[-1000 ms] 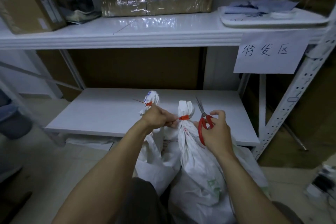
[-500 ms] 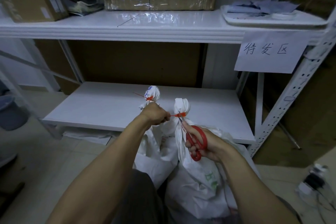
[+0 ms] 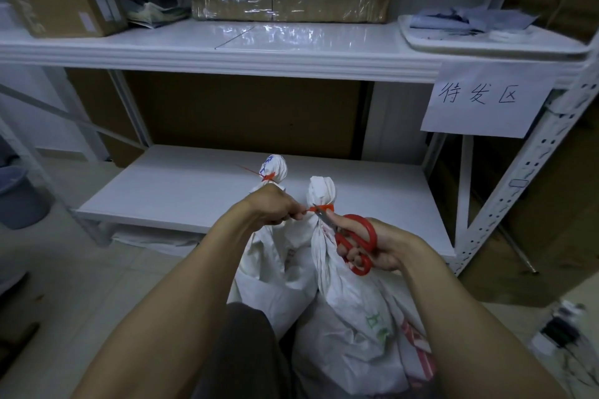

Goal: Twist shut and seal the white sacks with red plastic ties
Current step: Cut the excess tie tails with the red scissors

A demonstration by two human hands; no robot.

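Two white woven plastic sacks (image 3: 350, 317) stand upright side by side, each twisted neck cinched by a red plastic tie (image 3: 324, 207)

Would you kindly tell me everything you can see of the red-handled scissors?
The scissors have glossy red loop handles that look like plastic, and short grey metal blades. The right hand holds them, fingers through the loops. The blades point up and to the left, their tips at the red tie cinched round the neck of the nearer white sack, beside the tail that the left hand pulls taut.
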